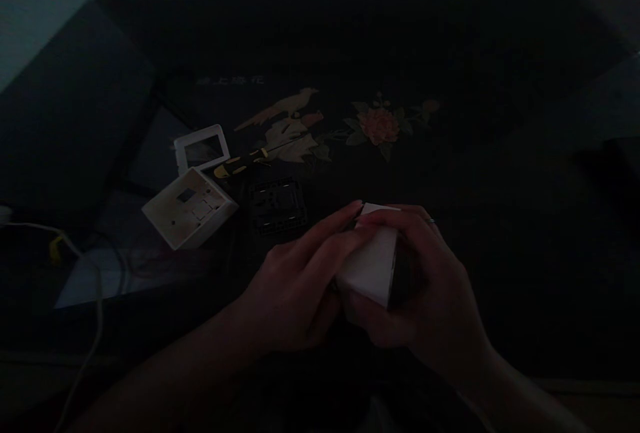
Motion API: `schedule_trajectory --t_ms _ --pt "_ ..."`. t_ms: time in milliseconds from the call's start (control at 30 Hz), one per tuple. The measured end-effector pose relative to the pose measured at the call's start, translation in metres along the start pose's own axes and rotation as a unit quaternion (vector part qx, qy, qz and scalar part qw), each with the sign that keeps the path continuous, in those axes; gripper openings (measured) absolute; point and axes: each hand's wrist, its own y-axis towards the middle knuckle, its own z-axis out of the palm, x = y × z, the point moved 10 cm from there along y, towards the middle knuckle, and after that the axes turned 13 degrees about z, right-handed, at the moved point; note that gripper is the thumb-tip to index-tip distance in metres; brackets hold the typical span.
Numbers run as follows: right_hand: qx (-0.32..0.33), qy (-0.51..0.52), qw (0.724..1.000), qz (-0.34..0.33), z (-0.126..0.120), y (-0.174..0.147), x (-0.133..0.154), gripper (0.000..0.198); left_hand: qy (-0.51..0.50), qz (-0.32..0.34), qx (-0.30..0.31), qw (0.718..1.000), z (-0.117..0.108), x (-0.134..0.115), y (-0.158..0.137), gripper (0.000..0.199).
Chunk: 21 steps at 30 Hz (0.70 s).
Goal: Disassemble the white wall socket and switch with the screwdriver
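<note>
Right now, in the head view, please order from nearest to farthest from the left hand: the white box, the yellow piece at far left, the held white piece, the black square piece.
1. White piece: touching the left hand, held between both hands.
2. Black square piece: just beyond the hand, toward upper left.
3. White box: further left.
4. Yellow piece: at far left.
</note>
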Motion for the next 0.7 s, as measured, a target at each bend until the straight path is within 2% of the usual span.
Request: schedule_trajectory --t_ms 100,233,300,367,433,500,567,700 --pt "0.005 0.013 1.000 0.002 -0.001 0.001 0.002 0.050 -0.024 -0.008 -0.015 1.000 -0.006 0.005 0.001 0.047" --pt "0.001 0.021 1.000 0.016 -0.006 0.005 0.000 0.050 -0.092 -0.028 -0.026 0.995 -0.006 0.010 0.002 0.056" --pt "0.018 0.050 0.998 0.034 -0.008 0.007 -0.006 0.048 -0.131 -0.070 -0.052 0.988 -0.006 0.018 0.001 0.061" --pt "0.037 0.088 0.994 0.054 -0.009 0.009 -0.011 0.047 -0.204 -0.138 -0.103 0.964 -0.006 0.030 -0.003 0.059" --pt "0.051 0.124 0.989 0.068 -0.011 0.011 -0.016 0.047 -0.321 -0.214 -0.165 0.908 0.001 0.044 -0.010 0.051" --pt "0.056 0.165 0.982 0.077 -0.013 0.011 -0.019 0.047 -0.441 -0.267 -0.221 0.828 0.012 0.053 -0.015 0.040" --pt "0.065 0.220 0.970 0.080 -0.014 0.010 -0.022 0.046 -0.517 -0.298 -0.259 0.759 0.019 0.060 -0.019 0.029" --pt "0.088 0.316 0.938 0.111 -0.013 0.007 -0.034 0.043 -0.593 -0.341 -0.276 0.675 0.028 0.071 -0.023 0.025"
